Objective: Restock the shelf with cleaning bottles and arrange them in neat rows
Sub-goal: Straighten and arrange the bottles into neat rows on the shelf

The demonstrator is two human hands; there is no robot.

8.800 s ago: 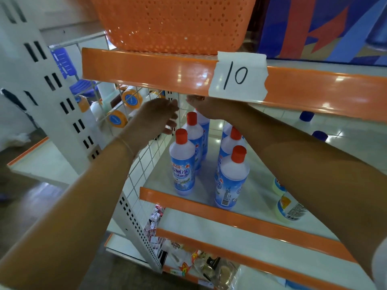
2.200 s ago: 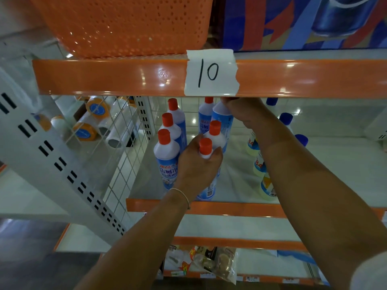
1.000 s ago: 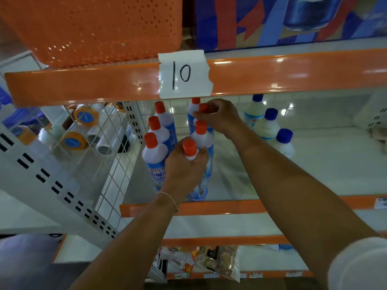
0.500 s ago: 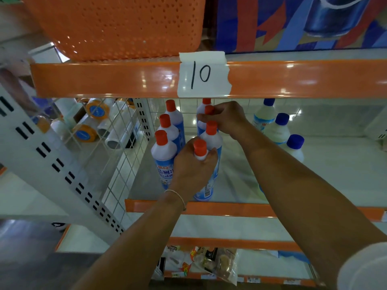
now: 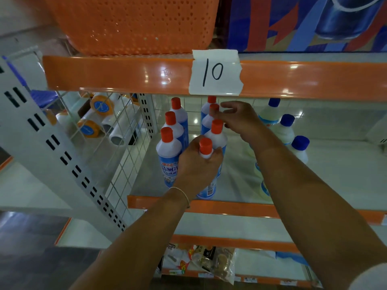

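Behind the wire grid at the left, tape rolls [image 5: 102, 105] lie on the neighbouring shelf, while the orange basket [image 5: 134, 24] above is cut off, its contents unseen. On the middle shelf [image 5: 240, 209], the left hand [image 5: 196, 166] grips the front red-capped bottle [image 5: 206, 151] near the lip, hiding its label. The right hand [image 5: 240, 120], fingers loosely spread, touches a rear red cap [image 5: 214, 108]; blue-capped bottles [image 5: 287, 130] stand partly hidden behind that arm, with open shelf room at the right.

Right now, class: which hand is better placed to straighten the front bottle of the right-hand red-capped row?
Left. The left hand already grips that front bottle by its neck, while the right hand is further back, by another bottle's cap.
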